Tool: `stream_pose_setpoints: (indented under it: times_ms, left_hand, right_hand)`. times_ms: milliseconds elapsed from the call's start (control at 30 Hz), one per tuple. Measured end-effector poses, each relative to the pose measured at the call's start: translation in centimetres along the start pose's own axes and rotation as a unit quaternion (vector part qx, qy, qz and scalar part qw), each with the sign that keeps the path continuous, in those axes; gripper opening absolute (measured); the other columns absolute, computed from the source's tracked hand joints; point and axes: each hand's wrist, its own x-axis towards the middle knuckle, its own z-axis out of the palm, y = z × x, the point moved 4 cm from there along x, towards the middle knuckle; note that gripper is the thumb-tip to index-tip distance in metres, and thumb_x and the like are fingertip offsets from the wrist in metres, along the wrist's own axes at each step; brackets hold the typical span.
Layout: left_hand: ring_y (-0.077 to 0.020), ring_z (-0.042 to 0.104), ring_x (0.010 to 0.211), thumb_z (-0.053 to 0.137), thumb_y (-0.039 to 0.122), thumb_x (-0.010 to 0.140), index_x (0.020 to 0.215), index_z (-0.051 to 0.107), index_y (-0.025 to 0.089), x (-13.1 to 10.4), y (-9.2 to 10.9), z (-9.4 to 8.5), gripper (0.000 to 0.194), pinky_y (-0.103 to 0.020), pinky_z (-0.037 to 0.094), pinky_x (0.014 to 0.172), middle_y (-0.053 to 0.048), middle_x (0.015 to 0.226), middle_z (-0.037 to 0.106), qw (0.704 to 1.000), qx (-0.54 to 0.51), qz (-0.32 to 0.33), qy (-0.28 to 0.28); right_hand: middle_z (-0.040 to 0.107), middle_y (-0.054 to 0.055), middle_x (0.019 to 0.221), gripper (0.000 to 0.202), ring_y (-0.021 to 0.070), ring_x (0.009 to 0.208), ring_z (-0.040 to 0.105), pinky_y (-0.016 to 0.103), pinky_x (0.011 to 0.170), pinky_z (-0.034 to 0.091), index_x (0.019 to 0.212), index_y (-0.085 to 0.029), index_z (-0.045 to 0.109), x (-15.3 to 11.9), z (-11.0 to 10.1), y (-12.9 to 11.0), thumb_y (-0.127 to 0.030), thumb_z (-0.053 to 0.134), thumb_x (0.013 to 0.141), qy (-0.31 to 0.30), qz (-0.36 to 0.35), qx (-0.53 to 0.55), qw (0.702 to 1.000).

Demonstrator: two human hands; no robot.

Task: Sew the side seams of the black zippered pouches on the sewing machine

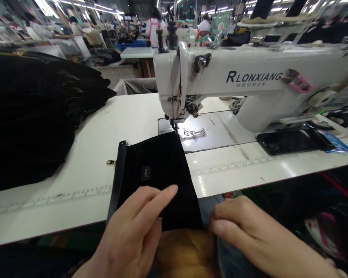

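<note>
A black fabric pouch panel (168,162) with a small label and a dark zipper edge (117,173) lies over the table's front edge. Its far corner reaches the presser foot (174,125) of the sewing machine (220,73). On the near part of the panel is my left hand (133,224), index finger extended over the cloth, the others curled; it appears to grip the panel. My right hand (243,227) is closed beside the panel's near right corner. Its fingertips are slightly blurred, and whatever they pinch is hidden. A gold zipper pull (110,162) sticks out on the left.
A large pile of black pieces (31,116) covers the table's left side. A phone (290,141) and a blue packet (338,142) lie at the right. Printed rulers run along the white tabletop (133,112). Several people work at machines behind.
</note>
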Motion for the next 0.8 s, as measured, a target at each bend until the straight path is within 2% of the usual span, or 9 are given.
stream_pose_setpoints:
  times_ms: [67, 133, 233, 333, 433, 600, 800]
  left_hand:
    - [-0.0114, 0.052, 0.074, 0.037, 0.006, 0.086, 0.121, 0.047, 0.019, -0.2, 0.1, 1.0, 0.039, -0.02, 0.049, 0.064, -0.004, 0.088, 0.052, 1.0, 0.0, 0.022, -0.022]
    - [-0.0137, 0.053, 0.079, 0.037, 0.006, 0.086, 0.113, 0.053, 0.018, -0.7, 0.2, 1.8, 0.034, -0.024, 0.051, 0.066, -0.006, 0.09, 0.053, 0.999, 0.005, 0.041, -0.022]
    - [-0.019, 0.051, 0.099, 0.034, 0.004, 0.085, 0.109, 0.054, 0.014, -1.8, 0.3, 3.2, 0.033, -0.032, 0.051, 0.08, -0.011, 0.107, 0.054, 0.997, 0.015, 0.067, -0.046]
    - [-0.0199, 0.051, 0.103, 0.032, 0.002, 0.082, 0.111, 0.051, 0.01, -2.6, 0.5, 4.3, 0.036, -0.034, 0.05, 0.085, -0.011, 0.109, 0.057, 0.992, 0.035, 0.093, -0.079]
    - [-0.021, 0.054, 0.099, 0.033, 0.002, 0.079, 0.108, 0.052, 0.009, -2.9, 0.4, 4.5, 0.035, -0.035, 0.051, 0.083, -0.011, 0.104, 0.059, 0.99, 0.054, 0.105, -0.078]
    - [-0.0217, 0.053, 0.096, 0.034, 0.002, 0.077, 0.109, 0.053, 0.014, -2.7, 0.4, 4.1, 0.039, -0.04, 0.05, 0.082, -0.01, 0.102, 0.057, 0.99, 0.047, 0.094, -0.092]
    - [-0.0199, 0.053, 0.091, 0.036, -0.001, 0.079, 0.108, 0.055, 0.012, -2.4, 0.7, 3.7, 0.037, -0.038, 0.05, 0.082, -0.009, 0.097, 0.057, 0.99, 0.019, 0.098, -0.101]
  right_hand:
    - [0.05, -0.002, 0.056, 0.034, 0.0102, 0.053, 0.044, 0.023, 0.051, 0.032, 0.061, -0.017, 0.05, 2.0, 1.1, 0.3, -0.039, 0.045, 0.087, -0.043, 0.046, 0.011, 0.998]
    - [0.049, -0.002, 0.061, 0.03, 0.0102, 0.057, 0.043, 0.022, 0.052, 0.031, 0.064, -0.016, 0.049, 3.0, 2.5, 0.9, -0.037, 0.044, 0.085, -0.054, 0.057, 0.111, 0.991]
    - [0.043, -0.003, 0.058, 0.025, 0.009, 0.055, 0.037, 0.021, 0.05, 0.03, 0.06, -0.016, 0.046, 3.3, 4.3, 1.5, -0.032, 0.048, 0.08, -0.059, 0.068, 0.245, 0.965]
    - [0.038, -0.004, 0.05, 0.022, 0.0079, 0.049, 0.034, 0.021, 0.047, 0.027, 0.053, -0.016, 0.041, 3.0, 4.9, 1.5, -0.024, 0.049, 0.072, -0.056, 0.092, 0.268, 0.957]
    - [0.039, -0.004, 0.048, 0.019, 0.0077, 0.047, 0.034, 0.021, 0.045, 0.025, 0.05, -0.017, 0.039, 2.9, 4.8, 0.9, -0.02, 0.047, 0.068, -0.052, 0.102, 0.255, 0.96]
    - [0.04, -0.004, 0.047, 0.019, 0.0077, 0.046, 0.035, 0.02, 0.044, 0.025, 0.051, -0.018, 0.039, 2.6, 4.6, 0.2, -0.024, 0.047, 0.067, -0.049, 0.104, 0.259, 0.959]
    - [0.05, -0.001, 0.051, 0.013, 0.0074, 0.046, 0.041, 0.019, 0.044, 0.028, 0.055, -0.015, 0.045, 2.3, 4.6, 0.0, -0.022, 0.049, 0.065, -0.083, 0.112, 0.325, 0.935]
